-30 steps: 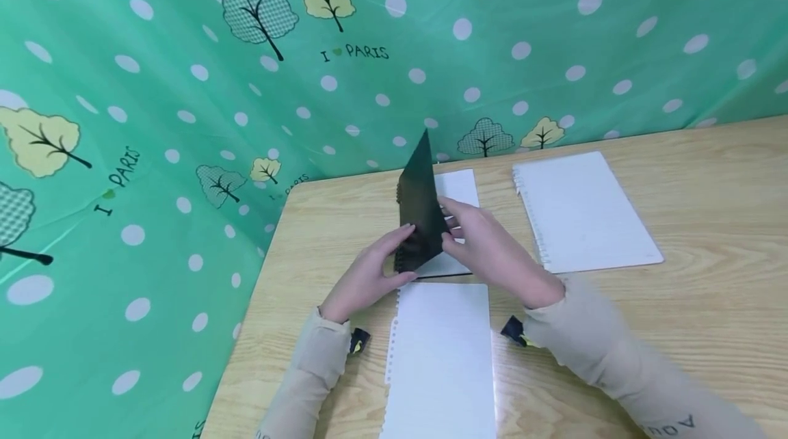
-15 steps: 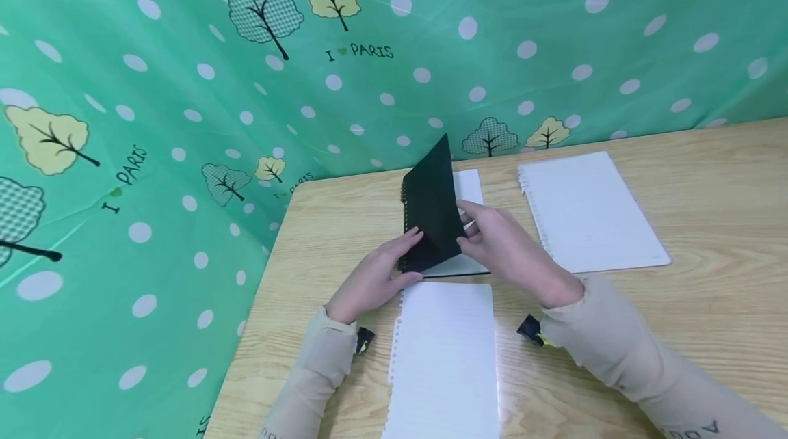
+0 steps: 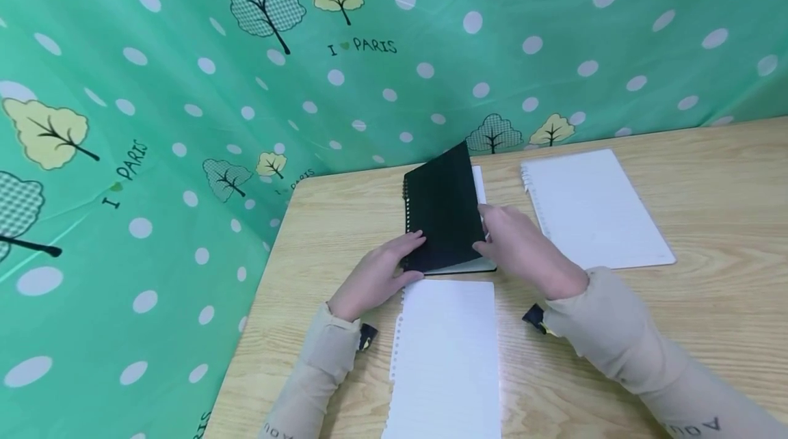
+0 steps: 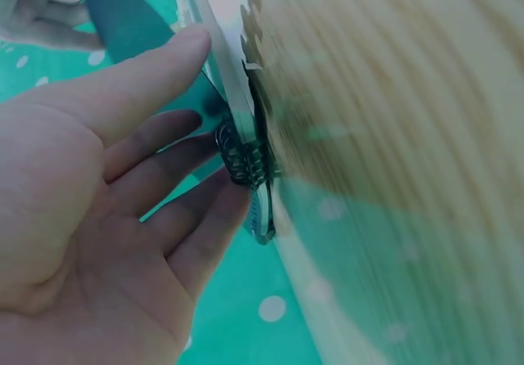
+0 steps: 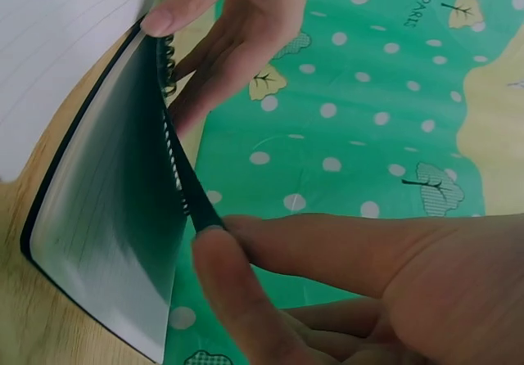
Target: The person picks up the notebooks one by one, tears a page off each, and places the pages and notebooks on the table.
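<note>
A spiral notebook with a black cover (image 3: 444,213) lies at the back of the table, its cover raised at a slant above lined pages (image 5: 98,193). With thumb and forefinger my right hand (image 3: 526,247) pinches the cover's free edge, plainly seen in the right wrist view. My left hand (image 3: 372,278) rests at the bound side near the lower corner. There, in the left wrist view, its fairly straight fingers touch the black coil (image 4: 237,156), and the thumb stands away from them. The cover hides most of the page beneath.
A loose punched sheet (image 3: 448,357) lies in front of the notebook. To the right is a white pad (image 3: 600,210) with a torn, perforated left edge. Small dark pieces (image 3: 534,318) sit by the sleeves. Green dotted cloth (image 3: 369,97) hangs behind the wooden table.
My right hand has moved rightward and the cover has come down with it, from nearly upright to a lower slant over the pages. The left hand stays at the bound side.
</note>
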A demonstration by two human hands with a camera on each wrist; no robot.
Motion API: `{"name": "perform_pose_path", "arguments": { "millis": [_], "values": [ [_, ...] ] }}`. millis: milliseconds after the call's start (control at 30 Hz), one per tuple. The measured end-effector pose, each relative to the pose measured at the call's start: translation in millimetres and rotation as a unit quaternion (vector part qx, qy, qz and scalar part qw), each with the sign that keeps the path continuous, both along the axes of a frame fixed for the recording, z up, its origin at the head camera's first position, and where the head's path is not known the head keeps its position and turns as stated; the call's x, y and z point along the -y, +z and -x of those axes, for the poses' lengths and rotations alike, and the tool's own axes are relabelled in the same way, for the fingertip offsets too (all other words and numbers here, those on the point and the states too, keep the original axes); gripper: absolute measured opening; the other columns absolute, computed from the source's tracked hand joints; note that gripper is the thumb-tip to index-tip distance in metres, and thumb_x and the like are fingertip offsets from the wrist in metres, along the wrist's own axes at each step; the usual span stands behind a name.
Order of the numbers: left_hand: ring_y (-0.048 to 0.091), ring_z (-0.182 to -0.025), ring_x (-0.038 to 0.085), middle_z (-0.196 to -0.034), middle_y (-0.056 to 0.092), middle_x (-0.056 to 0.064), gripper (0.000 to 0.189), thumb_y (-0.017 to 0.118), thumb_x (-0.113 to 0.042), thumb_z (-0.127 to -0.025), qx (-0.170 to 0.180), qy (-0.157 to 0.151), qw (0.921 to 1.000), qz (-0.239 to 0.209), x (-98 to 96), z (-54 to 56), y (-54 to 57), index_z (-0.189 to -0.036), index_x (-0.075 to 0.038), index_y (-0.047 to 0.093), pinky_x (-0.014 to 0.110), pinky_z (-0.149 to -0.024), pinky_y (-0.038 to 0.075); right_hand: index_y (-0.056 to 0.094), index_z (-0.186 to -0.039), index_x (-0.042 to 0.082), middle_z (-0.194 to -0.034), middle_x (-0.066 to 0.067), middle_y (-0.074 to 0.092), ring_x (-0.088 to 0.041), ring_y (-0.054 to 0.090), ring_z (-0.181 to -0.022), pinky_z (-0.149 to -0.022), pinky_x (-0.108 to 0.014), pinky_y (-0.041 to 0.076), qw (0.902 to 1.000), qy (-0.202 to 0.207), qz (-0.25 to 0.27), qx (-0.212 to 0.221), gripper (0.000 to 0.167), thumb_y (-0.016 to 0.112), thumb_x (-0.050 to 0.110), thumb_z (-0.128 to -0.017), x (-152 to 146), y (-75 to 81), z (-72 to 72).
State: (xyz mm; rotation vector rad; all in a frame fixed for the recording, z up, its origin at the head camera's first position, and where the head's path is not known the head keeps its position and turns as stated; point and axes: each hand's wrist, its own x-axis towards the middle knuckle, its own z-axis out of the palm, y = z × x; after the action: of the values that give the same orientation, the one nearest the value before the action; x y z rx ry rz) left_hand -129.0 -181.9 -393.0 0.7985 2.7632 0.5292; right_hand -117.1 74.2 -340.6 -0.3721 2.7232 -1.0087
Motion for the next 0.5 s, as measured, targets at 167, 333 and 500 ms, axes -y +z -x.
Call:
{"name": "perform_pose_path", "arguments": {
  "millis": [167, 333, 500],
  "values": [
    [0.037, -0.145, 0.017, -0.156, 0.042, 0.002, 0.058, 0.069, -0.027, -0.095, -0.006, -0.005, 1.0, -0.001, -0.9, 0.9, 0.2, -0.147, -0.012, 0.049, 0.036, -0.116, 0.036, 0.05, -0.127, -0.019, -0.094, -0.024, 0.067, -0.021, 0.06, -0.069, -0.061, -0.028, 0.051, 0.9992, 0.007, -0.032, 0.021, 0.046, 0.069, 0.002, -0.09, -3, -6.1, 3.9],
    [0.036, -0.146, 0.019, -0.156, 0.041, 0.004, 0.057, 0.068, -0.025, -0.096, -0.005, -0.015, 0.9999, 0.003, -0.2, 1.2, -0.5, -0.148, -0.011, 0.048, 0.038, -0.116, 0.037, 0.055, -0.12, -0.016, -0.097, -0.024, 0.066, -0.023, 0.059, -0.073, -0.063, -0.03, 0.051, 0.9971, 0.009, -0.054, 0.053, 0.039, 0.071, 0.004, -0.09, -6, -14.7, 10.5],
    [0.033, -0.147, 0.02, -0.158, 0.039, 0.004, 0.057, 0.065, -0.025, -0.097, 0.008, -0.015, 0.9998, 0.01, 0.0, 0.9, -1.7, -0.149, -0.012, 0.046, 0.04, -0.116, 0.037, 0.057, -0.115, -0.015, -0.08, -0.014, 0.064, -0.022, 0.057, -0.065, -0.057, -0.027, 0.046, 0.9952, 0.012, -0.059, 0.078, 0.039, 0.074, 0.007, -0.088, -9, -23.7, 16.2]
  ]
}}
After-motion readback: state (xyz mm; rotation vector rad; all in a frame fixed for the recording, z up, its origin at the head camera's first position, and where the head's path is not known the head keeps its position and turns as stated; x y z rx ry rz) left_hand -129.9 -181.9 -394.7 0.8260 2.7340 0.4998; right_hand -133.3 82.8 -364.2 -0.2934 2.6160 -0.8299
